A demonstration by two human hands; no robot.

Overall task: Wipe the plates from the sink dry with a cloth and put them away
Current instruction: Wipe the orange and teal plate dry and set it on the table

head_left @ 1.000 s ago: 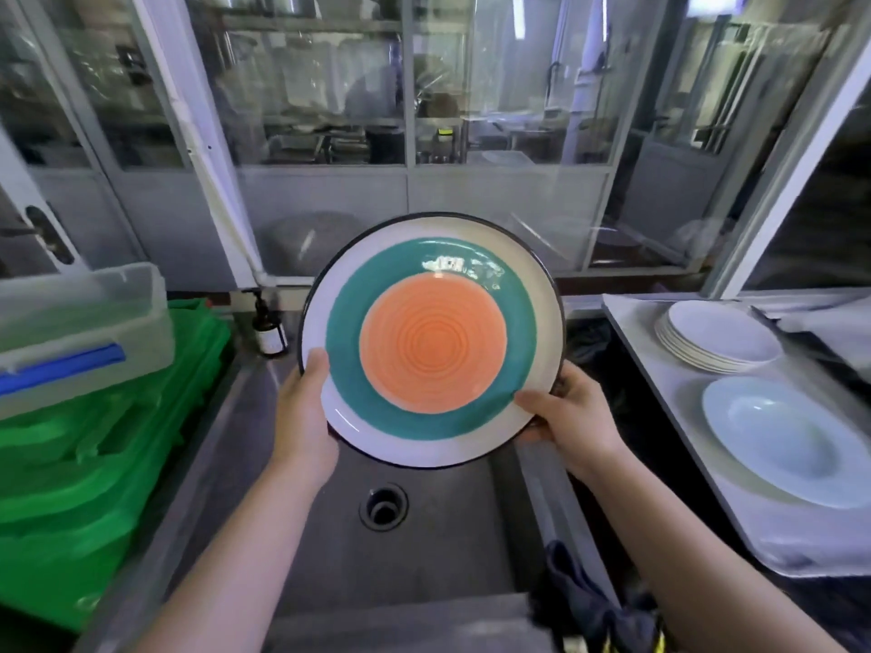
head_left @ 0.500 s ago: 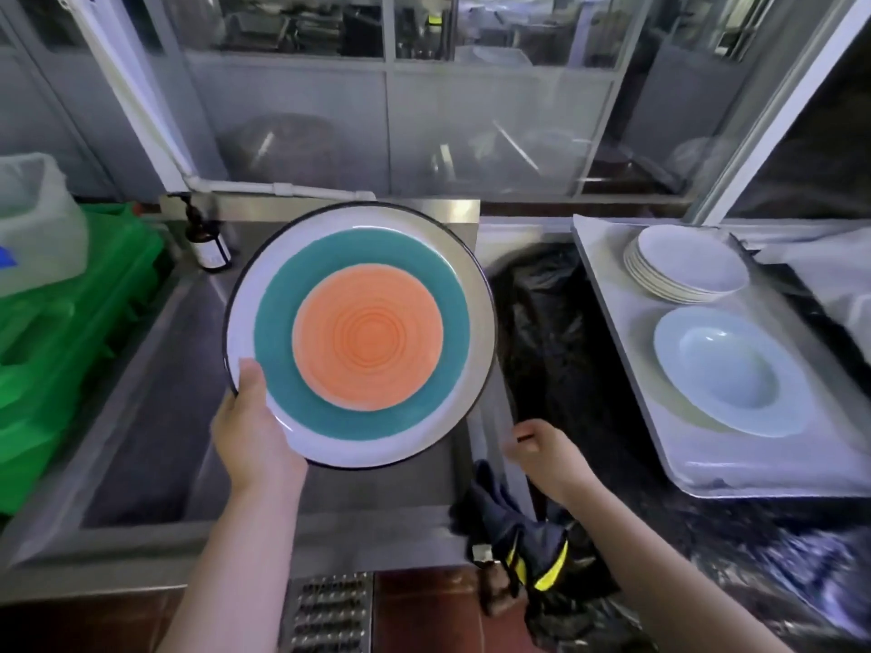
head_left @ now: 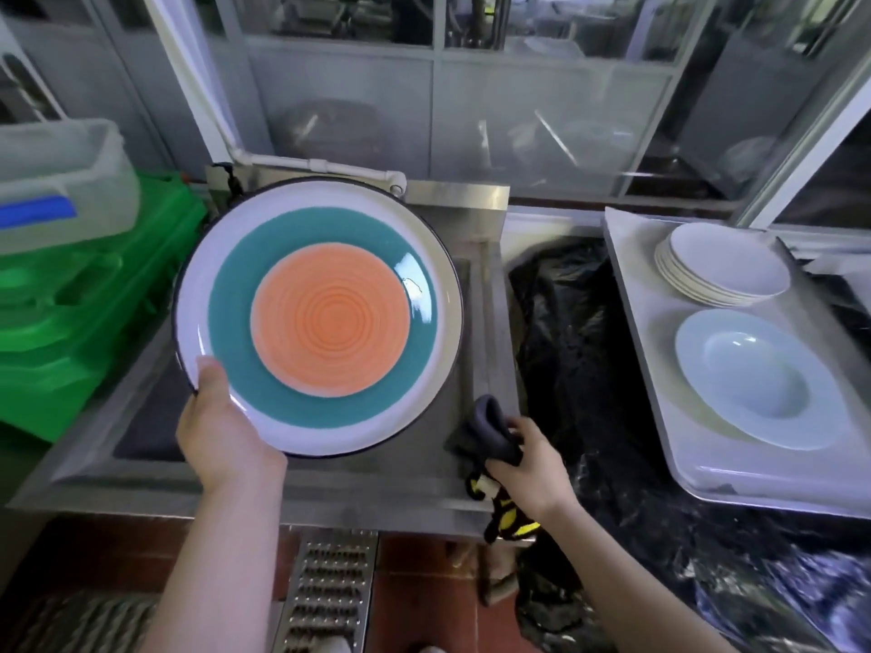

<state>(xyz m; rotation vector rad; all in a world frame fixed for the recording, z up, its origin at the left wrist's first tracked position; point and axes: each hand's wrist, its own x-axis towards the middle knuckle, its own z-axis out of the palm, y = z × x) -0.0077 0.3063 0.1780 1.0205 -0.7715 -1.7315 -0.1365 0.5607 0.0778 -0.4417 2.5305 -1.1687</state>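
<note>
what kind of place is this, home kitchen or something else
Most likely a commercial kitchen's dishwashing area, not a home. A deep steel sink, a metal tray with a stack of white plates, and green crates point that way, with glass-fronted cabinets behind.

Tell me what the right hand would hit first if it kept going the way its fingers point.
Probably the plate: the right hand, gripping the cloth, points up-left toward its lower rim. Depth is unclear, so it might pass underneath.
</note>
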